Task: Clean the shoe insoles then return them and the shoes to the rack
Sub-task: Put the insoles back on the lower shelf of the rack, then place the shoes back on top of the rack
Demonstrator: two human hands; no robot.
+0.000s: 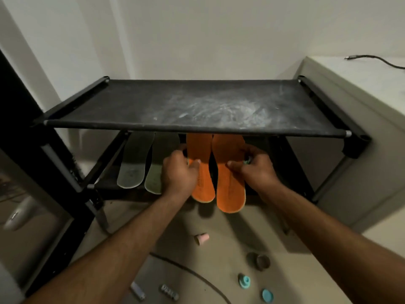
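Down on the lower shelf (105,183) of the black rack (197,128), two orange insoles lie side by side, heels jutting past the shelf's front edge toward the person. On the left orange insole (202,185) the left hand (179,172) has its grip pinched, thumb on the top face and fingers curled round the insole's left edge. Its twin, the right orange insole (230,183), is pinched the same way by the right hand (255,166), thumb on top and fingers wrapped round the right edge. Just to the left, on the same shelf, lie a grey insole (133,163) and a pale green insole (155,178), the second partly hidden by the left wrist. The rack's top shelf (153,102) is dark fabric smeared with whitish dust. On the floor (252,224) in front lie a pink cap (201,238), a brown ring (258,261), two teal pieces (244,280) and a cable (197,273). A pale cabinet (361,150) stands at the rack's right.
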